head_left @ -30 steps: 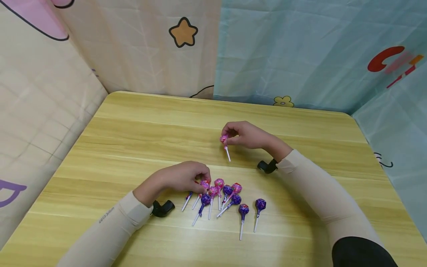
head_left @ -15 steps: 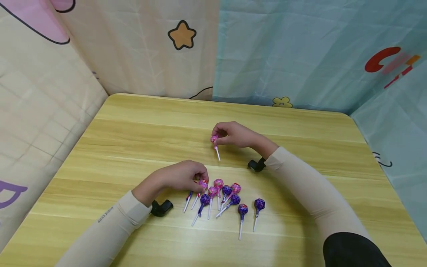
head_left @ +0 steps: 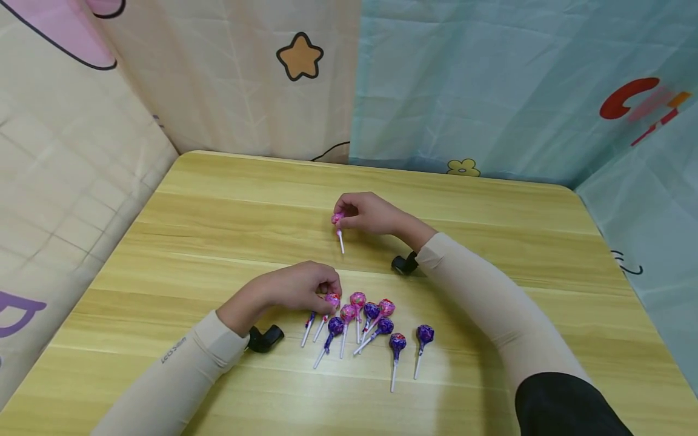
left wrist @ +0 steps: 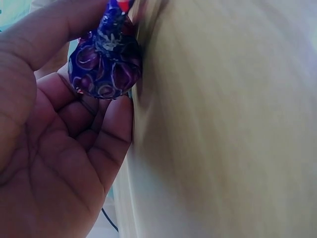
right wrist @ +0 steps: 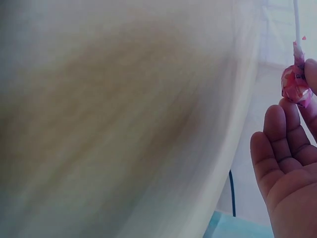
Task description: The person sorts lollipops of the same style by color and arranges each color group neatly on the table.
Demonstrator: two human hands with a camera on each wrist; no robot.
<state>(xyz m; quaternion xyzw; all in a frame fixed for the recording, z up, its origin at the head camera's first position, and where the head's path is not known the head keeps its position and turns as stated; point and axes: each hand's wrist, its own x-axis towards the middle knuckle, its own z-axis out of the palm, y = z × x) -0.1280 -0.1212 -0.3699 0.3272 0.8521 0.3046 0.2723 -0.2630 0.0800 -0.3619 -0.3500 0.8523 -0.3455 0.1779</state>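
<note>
grey lettering on the left beige sleeve (head_left: 174, 351) is too small to read; right hand (head_left: 371, 213), fingers curled, pinches a pink foil-wrapped lollipop (head_left: 338, 219) on a thin white stick above the glossy pale wood-grain table (head_left: 218, 200); left hand (head_left: 297, 287), fingers curled, grips a purple crinkled-foil lollipop (left wrist: 105, 67) at the cluster of pink and purple wrapped lollipops (head_left: 365, 321) lying near the table's front.

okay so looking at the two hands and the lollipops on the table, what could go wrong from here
The right hand pinches the pink lollipop only by its wrapped head, stick dangling, so it might slip or twist loose. The left hand grips a purple lollipop at the edge of the crowded pile; lifting it could drag or scatter overlapping sticks across the table.
</note>
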